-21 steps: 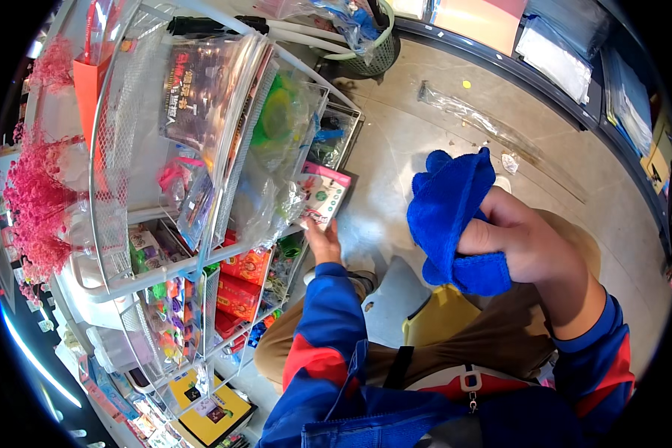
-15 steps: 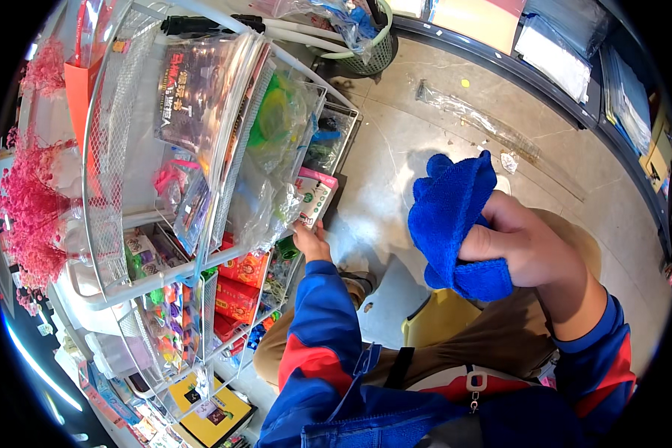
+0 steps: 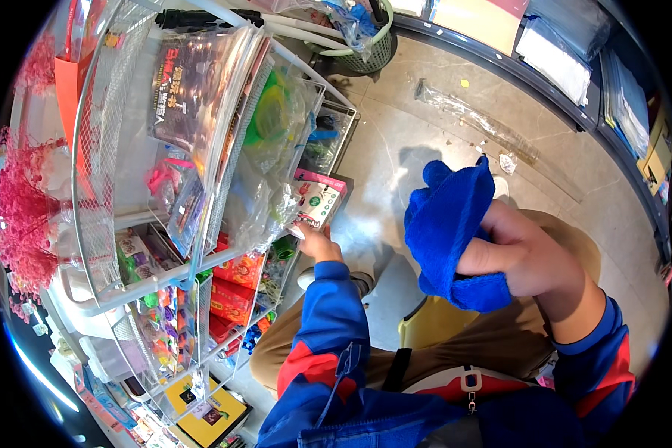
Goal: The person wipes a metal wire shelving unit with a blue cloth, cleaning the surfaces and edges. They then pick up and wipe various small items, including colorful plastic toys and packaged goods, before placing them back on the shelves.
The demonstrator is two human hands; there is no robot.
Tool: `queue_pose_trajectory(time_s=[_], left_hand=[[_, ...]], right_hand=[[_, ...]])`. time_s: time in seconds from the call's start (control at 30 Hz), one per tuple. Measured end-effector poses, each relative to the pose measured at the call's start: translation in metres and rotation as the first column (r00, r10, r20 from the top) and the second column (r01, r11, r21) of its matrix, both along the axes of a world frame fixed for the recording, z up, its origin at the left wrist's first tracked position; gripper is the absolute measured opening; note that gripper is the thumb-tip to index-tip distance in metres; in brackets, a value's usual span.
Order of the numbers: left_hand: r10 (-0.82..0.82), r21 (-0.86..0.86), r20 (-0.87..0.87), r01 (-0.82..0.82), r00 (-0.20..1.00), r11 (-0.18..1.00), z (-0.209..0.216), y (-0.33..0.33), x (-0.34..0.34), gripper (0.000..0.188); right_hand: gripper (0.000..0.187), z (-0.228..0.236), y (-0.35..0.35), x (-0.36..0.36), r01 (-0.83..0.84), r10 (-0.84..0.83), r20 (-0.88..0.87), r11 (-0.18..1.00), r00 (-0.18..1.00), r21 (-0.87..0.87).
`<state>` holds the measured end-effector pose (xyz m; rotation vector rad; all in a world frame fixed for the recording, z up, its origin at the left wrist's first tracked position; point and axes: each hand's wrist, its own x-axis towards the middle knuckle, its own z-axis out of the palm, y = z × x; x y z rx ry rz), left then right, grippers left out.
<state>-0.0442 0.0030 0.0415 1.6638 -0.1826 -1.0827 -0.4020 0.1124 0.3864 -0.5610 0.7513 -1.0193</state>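
Note:
My left hand (image 3: 318, 243) reaches to the edge of the white wire rack and grips the lower end of a flat pink-and-white box (image 3: 321, 198). Its thumb shows on the near side, and the other fingers are partly hidden. The box sticks out beyond the rack's edge, beside clear plastic bags (image 3: 265, 201). On the right, my right hand (image 3: 519, 250) is closed around a bunched blue cloth (image 3: 449, 228), held up over my knee and apart from the rack.
The wire rack (image 3: 194, 272) carries a stack of magazines (image 3: 194, 93), red packets (image 3: 234, 299) and small colourful goods. Pink dried flowers (image 3: 26, 216) stand at far left. A green basket (image 3: 366, 56) sits behind. Clear plastic wrapping (image 3: 478, 119) lies on the floor, near a dark shelf (image 3: 493, 63).
My left hand has moved slightly right, and the pink-and-white box now stands farther out from the rack. My right hand stays closed on the blue cloth, which has shifted a little lower.

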Motion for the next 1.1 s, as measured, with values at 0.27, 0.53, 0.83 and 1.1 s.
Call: queue_pose_trajectory(time_s=[0.27, 0.53, 0.83, 1.1], left_hand=[[0.111, -0.010, -0.060, -0.112, 0.992, 0.994, 0.013, -0.038, -0.023, 0.039], [0.078, -0.041, -0.095, -0.082, 0.992, 0.996, -0.013, -0.067, 0.036, 0.024], [0.024, -0.072, -0.377, -0.055, 0.926, 0.996, -0.018, -0.042, 0.008, 0.025], [0.081, -0.044, -0.392, -0.107, 0.917, 0.993, -0.033, -0.046, 0.015, 0.028]], right_hand=[[0.019, -0.002, 0.003, -0.003, 0.032, -0.032, 0.012, 0.999, 0.999, 0.013], [0.018, -0.002, 0.003, -0.008, 0.007, -0.007, 0.003, 1.000, 1.000, 0.005], [0.020, -0.005, 0.004, -0.004, 0.008, -0.009, -0.026, 0.999, 1.000, -0.041], [0.018, -0.001, 0.002, -0.003, -0.007, 0.008, -0.035, 0.999, 0.999, 0.033]])
